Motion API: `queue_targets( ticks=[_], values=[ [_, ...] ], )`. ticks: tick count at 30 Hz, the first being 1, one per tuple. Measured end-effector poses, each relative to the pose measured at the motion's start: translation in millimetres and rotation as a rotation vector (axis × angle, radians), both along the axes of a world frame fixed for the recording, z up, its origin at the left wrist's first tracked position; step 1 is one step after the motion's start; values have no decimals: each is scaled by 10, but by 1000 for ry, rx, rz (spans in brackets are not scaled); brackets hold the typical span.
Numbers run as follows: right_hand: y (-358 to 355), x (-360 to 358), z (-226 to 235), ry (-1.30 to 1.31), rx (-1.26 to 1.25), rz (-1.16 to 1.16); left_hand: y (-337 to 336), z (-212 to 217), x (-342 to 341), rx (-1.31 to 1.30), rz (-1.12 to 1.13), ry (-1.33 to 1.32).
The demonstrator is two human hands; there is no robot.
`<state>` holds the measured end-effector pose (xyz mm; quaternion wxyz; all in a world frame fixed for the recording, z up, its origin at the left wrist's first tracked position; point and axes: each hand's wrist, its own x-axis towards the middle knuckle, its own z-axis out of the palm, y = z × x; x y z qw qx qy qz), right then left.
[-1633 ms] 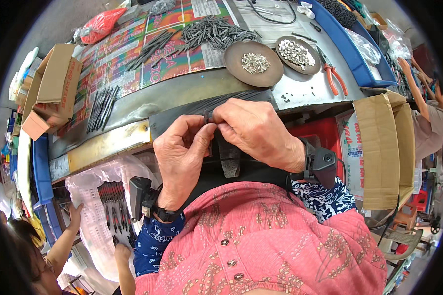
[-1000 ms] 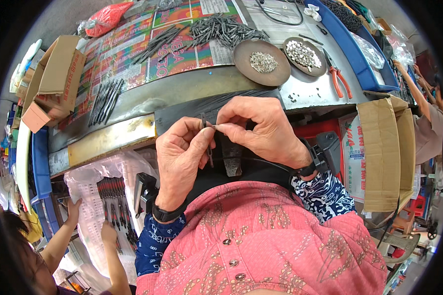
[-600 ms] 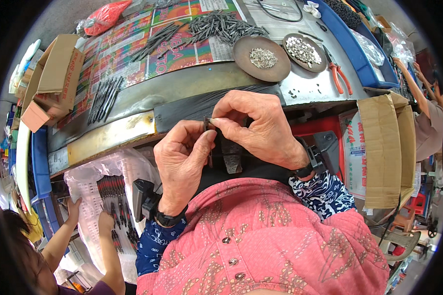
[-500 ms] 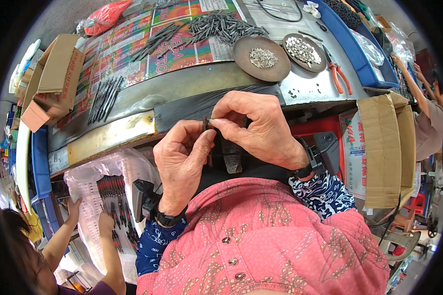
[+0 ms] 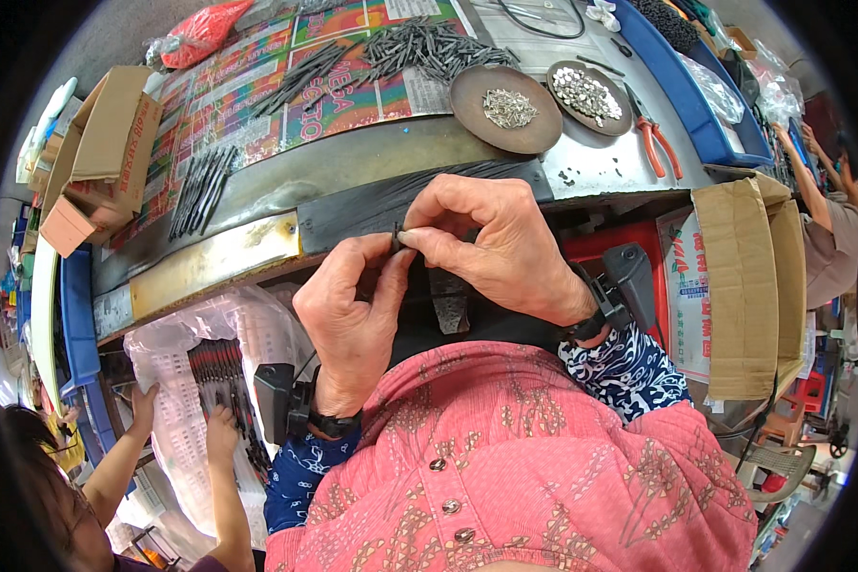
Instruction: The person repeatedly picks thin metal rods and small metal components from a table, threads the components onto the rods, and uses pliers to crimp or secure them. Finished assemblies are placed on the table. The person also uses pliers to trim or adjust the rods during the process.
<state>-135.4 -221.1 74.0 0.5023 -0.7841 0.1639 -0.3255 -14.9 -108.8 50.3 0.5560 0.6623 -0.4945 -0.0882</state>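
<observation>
My left hand point(image 5: 348, 310) pinches a slim dark strip point(image 5: 397, 233) upright between thumb and fingers, at the bench's front edge. My right hand point(image 5: 496, 248) is closed at the fingertips against the strip's upper part; whatever small part it may hold is hidden. Beyond the hands stands a brown round dish point(image 5: 465, 98) with a heap of small silvery pins point(image 5: 510, 109). A smaller dish point(image 5: 612, 131) beside it holds flat shiny bits point(image 5: 586, 96). Farther back lies a pile of dark strips point(image 5: 419, 52), and several more strips point(image 5: 203, 191) lie in a row at the left.
Red-handled pliers point(image 5: 654, 151) lie right of the dishes, near a blue tray point(image 5: 686, 105). Cardboard boxes point(image 5: 114, 143) flank the bench, one open box point(image 5: 748, 286) at the right. At lower left, a co-worker's hands point(image 5: 221, 437) are over dark pieces on a white plastic sheet point(image 5: 172, 381).
My left hand has shifted slightly left and the strip now shows less below my fingers. My right hand stays at its top. The co-worker's nearer hand has moved a little.
</observation>
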Motion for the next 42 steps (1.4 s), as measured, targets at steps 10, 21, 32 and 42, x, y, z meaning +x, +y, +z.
queue_targets(
  ticks=[10, 21, 32, 42],
  values=[
    [-61, -17, 4, 7, 454, 128, 28, -48, 25, 25, -110, 71],
    [-82, -8, -26, -15, 482, 205, 14, 28, -79, 45, -145, 346],
    [-198, -51, -33, 4, 547, 230, -55, 39, -60, 45, -310, 792],
    [-668, -564, 144, 131, -326, -233, -92, 40, -36, 46, -247, 903]
  ],
)
